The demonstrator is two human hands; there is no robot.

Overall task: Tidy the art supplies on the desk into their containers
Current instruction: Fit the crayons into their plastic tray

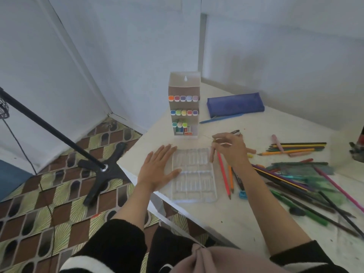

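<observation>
A clear plastic tray point(194, 174) with several compartments lies near the desk's front left corner. My left hand point(157, 168) lies flat with straight fingers against the tray's left edge. My right hand point(230, 150) hovers at the tray's far right corner, fingers curled round what looks like a dark pen point(235, 132) whose end sticks out beyond them. Red and orange pencils point(224, 174) lie just right of the tray, under my right wrist. An upright clear marker box point(184, 107) holds rows of coloured markers behind the tray.
A blue pencil case point(235, 104) and a blue pen point(220, 118) lie at the back. Loose coloured pencils and pens point(295, 149) spread over the desk's right side point(307, 182). A blue sharpener point(242, 194) sits by my right forearm. A black stand point(102, 168) is on the floor to the left.
</observation>
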